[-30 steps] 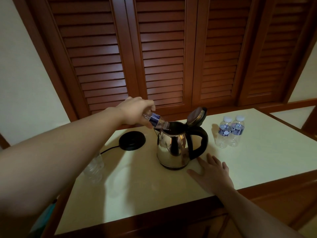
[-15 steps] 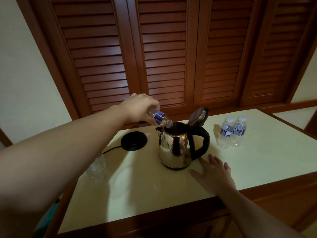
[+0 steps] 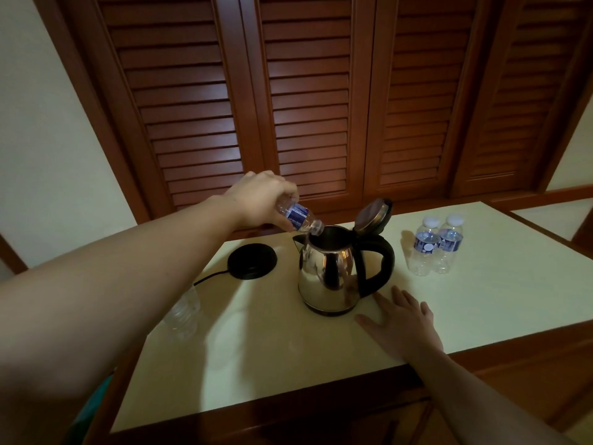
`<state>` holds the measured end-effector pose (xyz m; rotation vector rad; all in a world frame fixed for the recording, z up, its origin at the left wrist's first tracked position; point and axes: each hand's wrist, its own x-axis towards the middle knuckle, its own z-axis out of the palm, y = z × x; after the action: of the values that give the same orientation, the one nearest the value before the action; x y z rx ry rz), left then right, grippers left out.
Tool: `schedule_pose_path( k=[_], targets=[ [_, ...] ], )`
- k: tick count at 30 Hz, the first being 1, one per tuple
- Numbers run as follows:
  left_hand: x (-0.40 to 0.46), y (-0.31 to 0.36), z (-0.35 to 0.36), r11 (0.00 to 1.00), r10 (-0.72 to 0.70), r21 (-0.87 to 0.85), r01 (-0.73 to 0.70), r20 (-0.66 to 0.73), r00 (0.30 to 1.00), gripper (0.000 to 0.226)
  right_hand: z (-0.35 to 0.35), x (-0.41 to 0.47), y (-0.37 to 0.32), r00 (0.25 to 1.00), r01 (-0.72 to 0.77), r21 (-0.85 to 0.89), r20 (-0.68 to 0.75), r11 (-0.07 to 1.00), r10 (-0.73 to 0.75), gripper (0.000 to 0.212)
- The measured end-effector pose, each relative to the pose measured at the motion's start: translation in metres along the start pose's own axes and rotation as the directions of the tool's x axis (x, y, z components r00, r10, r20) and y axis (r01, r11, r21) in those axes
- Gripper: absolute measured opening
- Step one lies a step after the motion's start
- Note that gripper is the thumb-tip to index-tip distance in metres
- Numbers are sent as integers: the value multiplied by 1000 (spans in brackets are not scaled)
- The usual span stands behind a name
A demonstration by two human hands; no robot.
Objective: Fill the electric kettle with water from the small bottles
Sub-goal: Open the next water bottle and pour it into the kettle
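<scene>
Left hand gripping tilted bottle, mouth over open kettle; right hand flat, fingers spread, on counter beside kettle.

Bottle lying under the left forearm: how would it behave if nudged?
The clear bottle looks empty and thin-walled, so probably very light and easily dented. If it is on its side, as it seems, a nudge would likely roll it along the table.

Your table carries the kettle just below your grip, base left, two bottles right, another bottle nearer you.
</scene>
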<state>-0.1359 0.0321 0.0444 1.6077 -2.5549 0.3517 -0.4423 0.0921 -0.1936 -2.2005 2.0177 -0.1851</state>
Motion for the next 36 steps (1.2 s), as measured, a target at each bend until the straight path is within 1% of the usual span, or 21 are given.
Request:
schedule_pose_path(
  k=[2, 4, 7, 9, 11, 12, 14, 15, 17, 19, 20, 23, 24, 26, 28, 30, 31, 33, 34, 36],
  targets=[
    [-3, -1, 4, 997, -44, -59, 43, -8, 999, 49, 2, 1, 1, 1000, -5, -2, -10, 1000, 5, 93],
    [-11, -3, 12, 965, -145, -225, 134, -32, 989, 48, 4, 2, 2, 1000, -11, -2, -20, 1000, 11, 96],
    [-29, 0, 31, 844, -319, -473, 254, -60, 946, 46, 7, 3, 4, 999, -6, 8, -37, 1000, 6, 98],
    [-44, 3, 48, 716, -432, -621, 318, -36, 901, 46, 6, 4, 4, 1000, -5, 6, -28, 1000, 5, 97],
    [-58, 4, 65, 603, -512, -715, 354, -6, 859, 48, 3, 1, 1, 999, -12, 1, -29, 1000, 12, 90],
    [-66, 4, 73, 564, -537, -738, 371, 13, 843, 49, 1, 0, -1, 999, -15, -2, -47, 1000, 15, 83],
    [-85, 7, 89, 490, -560, -785, 378, 49, 827, 47, 0, -4, -9, 993, 43, -36, -110, 998, -47, 65],
    [-95, 9, 97, 468, -559, -805, 365, 51, 828, 46, 0, -6, -15, 987, 105, -28, -123, 994, -108, 62],
    [-117, 11, 114, 465, -558, -811, 354, 42, 829, 47, 3, -11, -36, 964, 257, 88, -96, 962, -249, 57],
    [-138, 13, 124, 466, -557, -797, 385, 74, 827, 52, 2, -17, -63, 937, 347, 179, -23, 920, -349, 47],
    [-147, 13, 128, 475, -554, -786, 395, 81, 829, 53, 1, -19, -77, 923, 372, 212, 16, 904, -384, 45],
    [-170, 8, 142, 482, -549, -776, 408, 96, 830, 53, 1, -20, -107, 894, 383, 243, 144, 891, -424, 63],
    [-177, 7, 145, 495, -535, -768, 407, 100, 839, 54, 1, -20, -113, 890, 379, 238, 170, 894, -423, 64],
    [-189, 6, 148, 516, -509, -756, 402, 107, 854, 55, 2, -19, -120, 884, 394, 215, 175, 894, -432, 52],
    [-198, 8, 147, 532, -489, -749, 396, 111, 865, 54, 2, -19, -125, 888, 402, 208, 150, 892, -435, 42],
    [-205, 9, 147, 551, -474, -736, 393, 112, 873, 54, 0, -21, -130, 906, 388, 286, 58, 876, -420, 36],
    [-208, 9, 148, 563, -468, -727, 394, 114, 877, 55, -3, -23, -133, 918, 372, 373, -16, 850, -396, 34],
    [-210, 10, 149, 585, -454, -708, 397, 120, 883, 57, -12, -27, -142, 927, 372, 533, -171, 760, -333, 28],
    [-211, 11, 150, 591, -446, -702, 398, 127, 886, 58, -17, -28, -146, 923, 384, 579, -224, 719, -313, 25],
    [-212, 14, 151, 602, -430, -694, 395, 135, 893, 59, -29, -31, -153, 915, 403, 639, -259, 655, -311, 22]
  ],
)
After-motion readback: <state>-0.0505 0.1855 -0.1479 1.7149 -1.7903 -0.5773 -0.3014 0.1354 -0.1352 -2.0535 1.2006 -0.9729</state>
